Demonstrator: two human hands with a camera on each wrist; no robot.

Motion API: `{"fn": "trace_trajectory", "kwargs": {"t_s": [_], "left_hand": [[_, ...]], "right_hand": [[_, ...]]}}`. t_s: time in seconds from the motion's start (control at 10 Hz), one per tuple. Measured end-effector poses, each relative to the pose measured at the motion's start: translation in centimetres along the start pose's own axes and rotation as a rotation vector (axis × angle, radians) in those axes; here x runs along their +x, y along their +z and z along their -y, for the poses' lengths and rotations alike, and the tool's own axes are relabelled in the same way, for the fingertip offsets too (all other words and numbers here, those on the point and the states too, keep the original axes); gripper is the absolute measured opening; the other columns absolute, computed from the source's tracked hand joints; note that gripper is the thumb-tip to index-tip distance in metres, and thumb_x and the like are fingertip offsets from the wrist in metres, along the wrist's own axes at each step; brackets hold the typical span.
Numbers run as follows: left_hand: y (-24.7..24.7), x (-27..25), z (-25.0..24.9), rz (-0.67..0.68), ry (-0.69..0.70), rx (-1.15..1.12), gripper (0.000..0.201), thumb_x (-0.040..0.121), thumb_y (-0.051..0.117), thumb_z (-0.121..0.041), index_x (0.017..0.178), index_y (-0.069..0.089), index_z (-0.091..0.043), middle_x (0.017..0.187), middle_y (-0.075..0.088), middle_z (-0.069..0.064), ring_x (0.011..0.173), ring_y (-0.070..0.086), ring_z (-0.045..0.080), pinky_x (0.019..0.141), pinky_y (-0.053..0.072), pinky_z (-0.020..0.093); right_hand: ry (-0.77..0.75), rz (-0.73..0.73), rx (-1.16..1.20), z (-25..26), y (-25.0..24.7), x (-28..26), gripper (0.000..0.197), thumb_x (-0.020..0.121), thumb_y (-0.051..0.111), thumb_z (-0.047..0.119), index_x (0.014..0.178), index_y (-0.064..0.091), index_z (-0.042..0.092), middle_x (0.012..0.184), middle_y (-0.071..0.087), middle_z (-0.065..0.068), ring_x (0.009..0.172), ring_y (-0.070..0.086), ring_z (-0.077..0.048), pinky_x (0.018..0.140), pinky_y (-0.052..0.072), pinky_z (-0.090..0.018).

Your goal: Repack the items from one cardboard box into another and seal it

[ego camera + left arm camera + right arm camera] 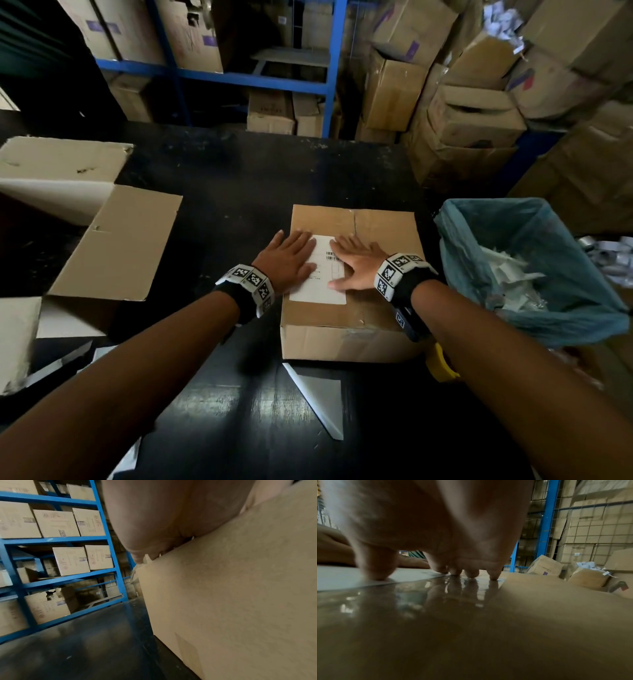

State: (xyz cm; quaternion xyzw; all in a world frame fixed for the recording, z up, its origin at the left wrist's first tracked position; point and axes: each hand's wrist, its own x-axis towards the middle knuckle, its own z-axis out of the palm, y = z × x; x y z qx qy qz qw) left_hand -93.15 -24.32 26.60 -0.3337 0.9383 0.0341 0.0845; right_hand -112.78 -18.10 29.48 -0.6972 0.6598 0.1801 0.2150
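Both hands lie flat with fingers spread, the left hand (286, 257) and right hand (356, 265) pressing a white label (318, 286) onto the taped closed box (376, 315) at the desk's (239, 192) near right, likely so that it sticks smoothly.

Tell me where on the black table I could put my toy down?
Bare black table lies beyond the closed brown cardboard box, towards the blue metal shelves. The left edge is crowded by the open cardboard box. Both hands press the closed box's white label.

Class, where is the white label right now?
In the head view, the label lies flat on the closed box, mid-table, under both hands, left of the bin.
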Motion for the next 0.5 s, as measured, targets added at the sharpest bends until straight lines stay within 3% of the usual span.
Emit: {"fn": "trace_trajectory", "kwargs": {"t_s": [0.1,0.2,0.3,0.4,0.5], "left_hand": [[0.2,-1.2,0.2,0.038,0.113,0.058,0.084,0.086,0.013,-0.071,0.150,-0.006,-0.018,0.158,-0.011,0.007,0.145,-0.011,0.023,0.118,-0.005,0.046],[0.4,-2.0,1.4,0.069,0.171,0.090,0.101,0.071,0.013,-0.087,0.149,-0.009,-0.028,0.156,-0.017,0.000,0.144,-0.016,0.022,0.116,-0.009,0.052],[0.6,-2.1,1.6,0.099,0.153,0.097,0.107,0.065,0.014,-0.092,0.149,-0.010,-0.030,0.156,-0.019,-0.002,0.144,-0.018,0.021,0.115,-0.010,0.055],[-0.6,-3.1,1.3,0.085,0.094,-0.022,0.112,0.061,-0.003,-0.092,0.150,-0.006,-0.025,0.158,-0.010,0.003,0.145,-0.011,0.020,0.116,-0.009,0.048],[0.1,-6.1,1.1,-0.158,-0.084,-0.364,0.097,0.075,0.007,-0.084,0.150,0.015,-0.022,0.158,0.013,0.001,0.145,0.009,0.018,0.116,0.001,0.038]], "right_hand": [[-0.037,0.035,-0.073,-0.4,0.4,-0.2,0.123,0.067,0.054,0.080,0.148,-0.020,0.026,0.155,-0.030,0.004,0.144,-0.025,-0.021,0.116,-0.007,-0.051],[-0.036,0.045,-0.086,-0.3,0.6,-0.2,0.132,0.059,0.056,0.084,0.146,-0.024,0.026,0.154,-0.033,0.005,0.142,-0.028,-0.021,0.116,-0.009,-0.051],[-0.012,0.044,-0.067,-0.2,0.7,-0.2,0.132,0.058,0.057,0.084,0.146,-0.023,0.028,0.154,-0.033,0.006,0.143,-0.028,-0.020,0.116,-0.009,-0.052],[0.011,0.002,0.058,0.5,0.2,-2.0,0.114,0.067,0.059,0.076,0.150,-0.006,0.032,0.159,-0.017,0.006,0.147,-0.014,-0.020,0.117,-0.001,-0.052],[0.006,-0.269,0.358,0.4,-0.8,-4.8,0.076,0.083,0.057,0.060,0.147,0.029,0.030,0.155,0.030,0.003,0.141,0.030,-0.018,0.111,0.027,-0.041]]}}
